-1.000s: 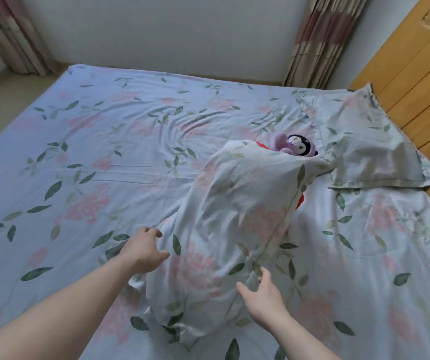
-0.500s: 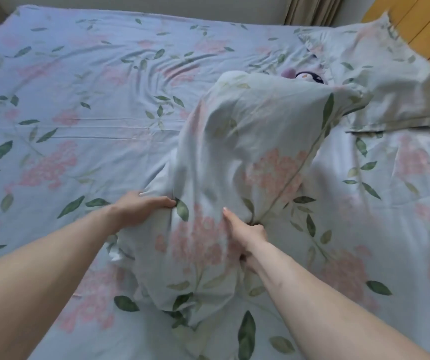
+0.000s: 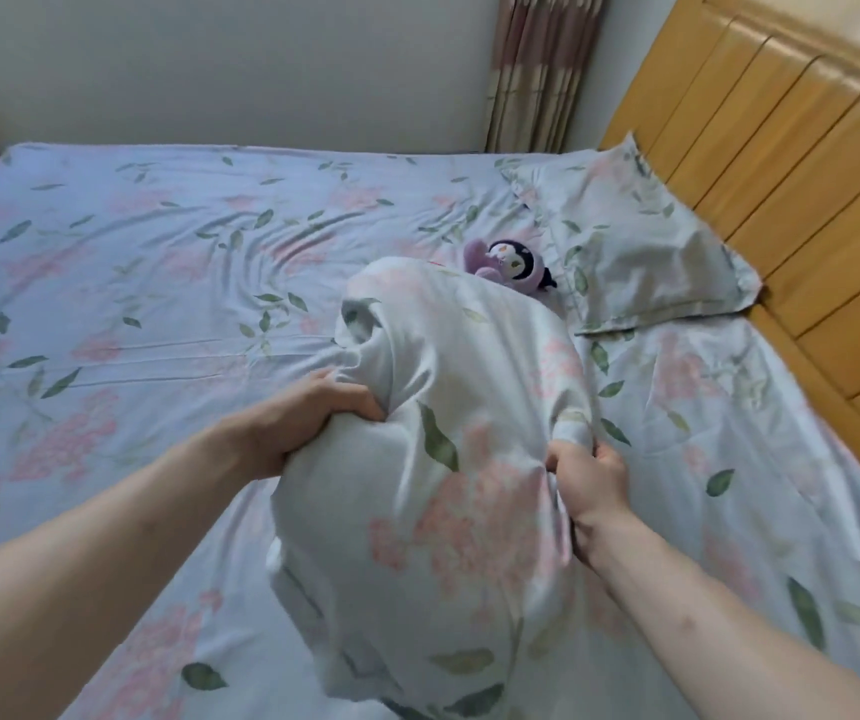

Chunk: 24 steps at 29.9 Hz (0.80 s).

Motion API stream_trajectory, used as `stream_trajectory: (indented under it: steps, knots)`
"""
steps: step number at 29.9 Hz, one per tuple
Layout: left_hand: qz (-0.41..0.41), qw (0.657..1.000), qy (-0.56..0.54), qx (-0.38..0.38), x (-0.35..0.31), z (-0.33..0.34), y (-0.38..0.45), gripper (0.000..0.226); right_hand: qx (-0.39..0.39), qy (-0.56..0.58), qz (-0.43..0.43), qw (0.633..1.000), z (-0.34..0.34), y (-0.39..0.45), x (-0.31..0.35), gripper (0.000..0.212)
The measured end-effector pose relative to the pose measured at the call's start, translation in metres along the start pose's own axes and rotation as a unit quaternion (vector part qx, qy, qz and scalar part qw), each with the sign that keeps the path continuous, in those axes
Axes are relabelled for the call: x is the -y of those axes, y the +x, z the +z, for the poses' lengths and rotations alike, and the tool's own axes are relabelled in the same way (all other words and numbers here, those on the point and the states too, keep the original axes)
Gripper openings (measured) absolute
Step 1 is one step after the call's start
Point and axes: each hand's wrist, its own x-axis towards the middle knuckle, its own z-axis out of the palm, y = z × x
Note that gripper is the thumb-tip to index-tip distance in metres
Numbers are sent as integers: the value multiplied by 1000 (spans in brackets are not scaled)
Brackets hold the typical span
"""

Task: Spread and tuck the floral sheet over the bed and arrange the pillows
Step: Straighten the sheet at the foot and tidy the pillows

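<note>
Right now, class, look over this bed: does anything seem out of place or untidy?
Yes. A small plush toy lies on the floral sheet beside the pillow at the headboard. The sheet is rippled with wrinkles near the middle. The second pillow is not laid down; the left hand and right hand grip it.

Both arms are showing bare from well behind the fingers right down to the picture's lower edge, with no sleeve reaching into view on either one. The left hand [image 3: 308,418] is wearing nothing on wrist or fingers [image 3: 360,400]. The right hand [image 3: 591,483] is likewise going unadorned, and a few small marks are showing along its forearm, back from the fingers.
</note>
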Motion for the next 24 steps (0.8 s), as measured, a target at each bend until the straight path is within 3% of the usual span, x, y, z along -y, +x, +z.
stream_trajectory:
  steps: [2,5,8,11,13,16,17,20,24]
  knots:
    - [37,999,-5,20,-26,46,-1,26,-37,4,-27,999,-47,4,27,7]
    - [42,997,-8,61,-49,107,5,41,-92,-3,-63,994,-113,17,48,14]
    - [28,997,-39,68,-46,140,22,18,-106,-63,-77,989,-160,29,47,24]
    - [-29,998,-21,59,-37,203,52,48,-92,-100,-53,989,-229,52,46,25]
    - [-70,995,7,64,-26,240,69,60,-65,-105,28,992,-265,70,39,29]
    - [-87,993,49,63,-6,289,94,72,-44,-140,102,984,-305,94,25,6]
    - [-86,992,69,64,-2,312,103,77,-49,-160,101,981,-320,104,18,18]
    - [-39,994,89,56,-5,352,118,59,-78,-198,66,975,-339,123,24,48]
    - [55,997,55,20,-32,380,139,54,-119,-188,-29,975,-357,152,70,34]
